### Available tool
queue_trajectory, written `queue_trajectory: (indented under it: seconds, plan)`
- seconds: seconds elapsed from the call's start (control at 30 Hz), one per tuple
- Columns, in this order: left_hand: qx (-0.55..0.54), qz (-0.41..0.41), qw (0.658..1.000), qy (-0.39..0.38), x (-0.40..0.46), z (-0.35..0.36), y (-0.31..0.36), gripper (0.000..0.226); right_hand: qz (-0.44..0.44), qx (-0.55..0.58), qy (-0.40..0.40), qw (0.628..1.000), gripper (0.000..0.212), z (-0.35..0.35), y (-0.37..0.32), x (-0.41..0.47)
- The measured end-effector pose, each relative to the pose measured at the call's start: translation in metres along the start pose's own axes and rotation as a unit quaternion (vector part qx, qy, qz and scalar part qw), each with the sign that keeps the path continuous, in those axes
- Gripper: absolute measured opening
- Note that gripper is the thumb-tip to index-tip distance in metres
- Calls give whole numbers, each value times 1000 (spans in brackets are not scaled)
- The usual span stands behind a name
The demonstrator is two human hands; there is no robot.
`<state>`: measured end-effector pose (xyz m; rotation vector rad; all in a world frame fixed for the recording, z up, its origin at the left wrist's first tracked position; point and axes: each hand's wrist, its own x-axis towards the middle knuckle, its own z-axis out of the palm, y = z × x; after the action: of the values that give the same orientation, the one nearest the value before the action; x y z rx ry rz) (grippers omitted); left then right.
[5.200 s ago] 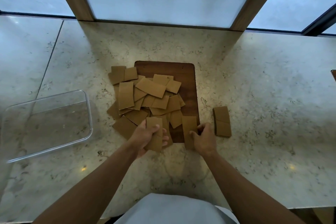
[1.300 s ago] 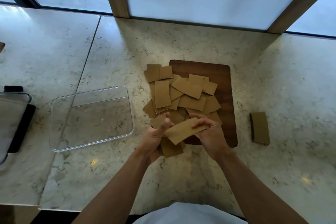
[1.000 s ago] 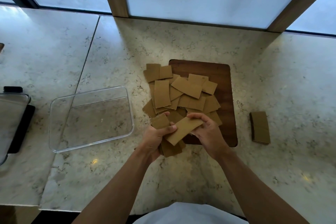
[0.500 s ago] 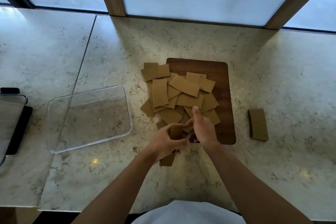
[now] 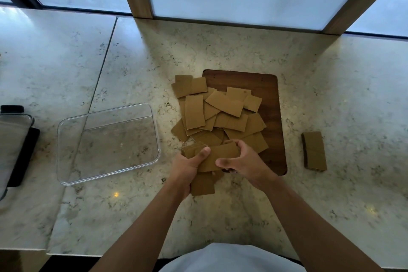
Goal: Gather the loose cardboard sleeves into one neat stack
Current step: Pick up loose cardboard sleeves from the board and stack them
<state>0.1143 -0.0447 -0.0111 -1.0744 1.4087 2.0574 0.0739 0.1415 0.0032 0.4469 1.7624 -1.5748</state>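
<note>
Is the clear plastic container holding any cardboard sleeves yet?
No, the clear plastic container holds nothing; the brown cardboard sleeves lie piled over the dark wooden board.

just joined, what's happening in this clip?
A person is gathering cardboard sleeves. Both the left hand and the right hand grip a small bundle of sleeves at the near edge of the loose pile, which lies partly on a wooden board. A small finished stack sits apart on the counter to the right. A clear tray on the left holds nothing.
</note>
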Motion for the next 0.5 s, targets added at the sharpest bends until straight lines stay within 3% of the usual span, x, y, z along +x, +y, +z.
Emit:
queue_trajectory:
  seconds: [0.13,0.2,0.27,0.37,0.5]
  plan:
    - [-10,-7,1000,-24,1,-3,-7,32,-11,3,58,998,66,9,1,-3]
    - [6,-35,999,-41,1,-4,-9,30,-35,39,121,991,55,7,6,-2]
    - [27,-63,995,-76,2,-4,-9,31,-51,44,135,989,38,5,8,-1]
    - [0,-74,991,-116,6,0,-10,36,-54,-51,81,994,18,14,15,1]
    - [-49,-72,993,-82,16,5,-8,30,-101,-113,148,977,7,25,9,18]
